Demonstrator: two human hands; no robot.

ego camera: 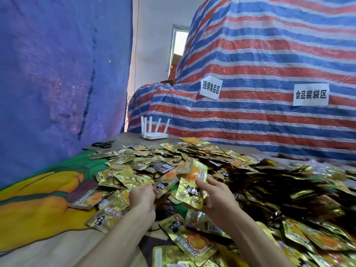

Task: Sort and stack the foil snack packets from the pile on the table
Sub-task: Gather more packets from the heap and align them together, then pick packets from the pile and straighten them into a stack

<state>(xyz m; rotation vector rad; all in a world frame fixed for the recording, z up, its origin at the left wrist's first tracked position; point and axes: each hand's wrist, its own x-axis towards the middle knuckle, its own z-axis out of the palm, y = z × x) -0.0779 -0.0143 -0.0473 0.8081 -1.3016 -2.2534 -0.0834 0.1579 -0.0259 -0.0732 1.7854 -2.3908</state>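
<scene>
A wide pile of gold foil snack packets (202, 157) covers the table from the centre to the right edge. My left hand (143, 196) grips a gold packet (164, 185) at the pile's near edge. My right hand (218, 195) holds a small bunch of gold packets (192, 182) fanned upward, with its thumb over their lower edge. Both hands sit close together just above the pile. More loose packets (194, 241) lie under and in front of my forearms.
A green and yellow printed cloth (44, 191) covers the table's left side. Black scissors (103, 144) and a white router (154, 134) sit at the far edge. A blue tarp (57, 74) hangs on the left; a striped tarp (269, 74) with paper labels rises behind.
</scene>
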